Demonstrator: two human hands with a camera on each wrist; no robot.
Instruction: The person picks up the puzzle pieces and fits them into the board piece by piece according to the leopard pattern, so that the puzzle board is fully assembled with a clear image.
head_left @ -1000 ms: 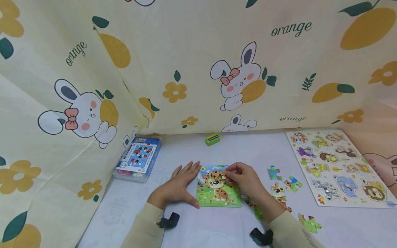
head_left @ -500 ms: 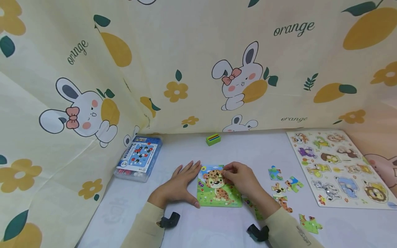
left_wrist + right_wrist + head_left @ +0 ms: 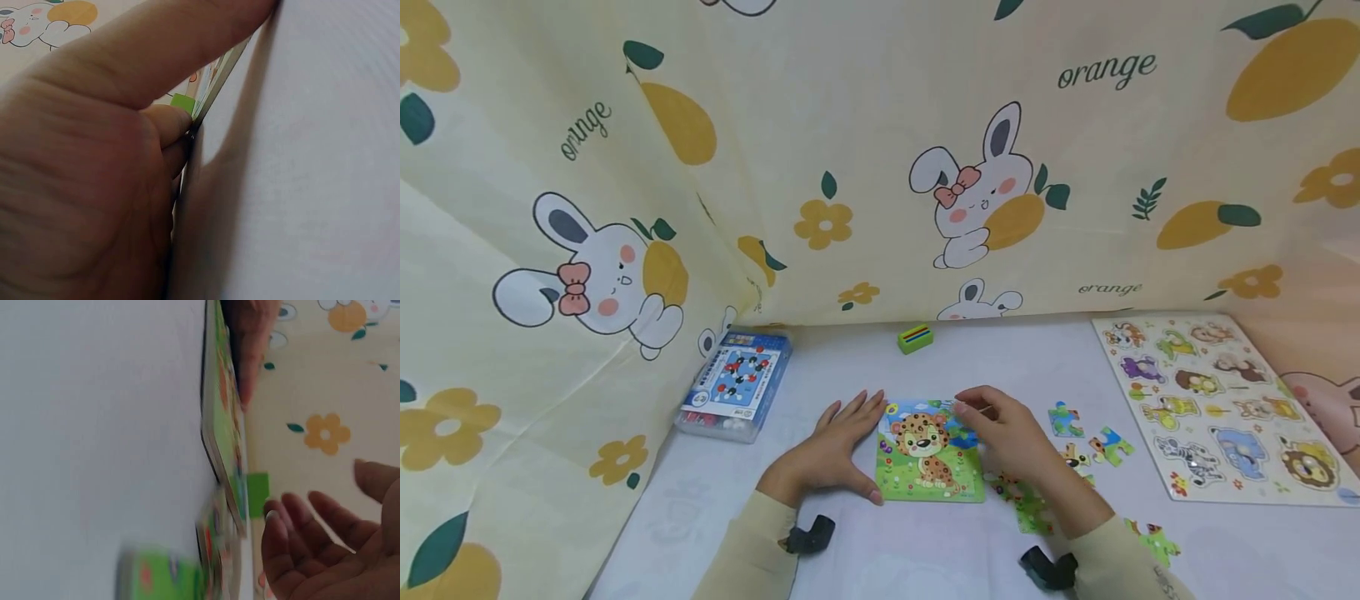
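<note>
A square leopard jigsaw puzzle (image 3: 922, 454) lies on the white tabletop, its edge turned toward the camera in the right wrist view. My left hand (image 3: 842, 446) rests on the table with fingers and thumb spread, the fingertips and thumb tip right at the puzzle's left edge. Over the upper right corner of the puzzle hovers my right hand (image 3: 1000, 429). In the right wrist view this hand's fingers (image 3: 300, 540) are loosely bent and the thumb stands apart, with nothing between them. Loose jigsaw pieces (image 3: 1107, 446) lie right of the puzzle, some partly hidden under the right forearm.
A blue-labelled clear box (image 3: 733, 383) stands back left. A green block (image 3: 915, 338) with coloured stripes sits near the patterned cloth (image 3: 880, 150) behind the table. Far right lies an animal picture board (image 3: 1217, 408).
My right hand has drawn back to the right from the leopard's head, its fingers now apart, and the whole head shows. The left hand has stayed in place.
</note>
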